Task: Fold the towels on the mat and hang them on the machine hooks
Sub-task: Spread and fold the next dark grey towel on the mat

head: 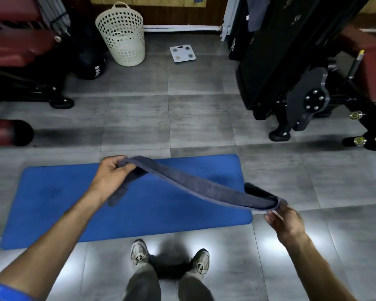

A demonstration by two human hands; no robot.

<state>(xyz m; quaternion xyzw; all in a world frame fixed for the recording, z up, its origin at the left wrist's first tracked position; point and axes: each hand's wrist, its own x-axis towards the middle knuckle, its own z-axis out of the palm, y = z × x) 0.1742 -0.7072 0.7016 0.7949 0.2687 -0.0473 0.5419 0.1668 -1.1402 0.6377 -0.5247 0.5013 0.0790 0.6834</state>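
1. I see the mat [74,205] on the floor, just before my shoes [139,252].
2. The towel [195,183] hangs above the mat, between my left hand [110,172] and my right hand [285,220].
3. The basket [123,33] stands far behind the mat, to the left.
4. The scale [182,53] lies right of the basket.
5. The machine [291,61] stands behind the mat, at right.
6. A bench [20,44] is at far left.
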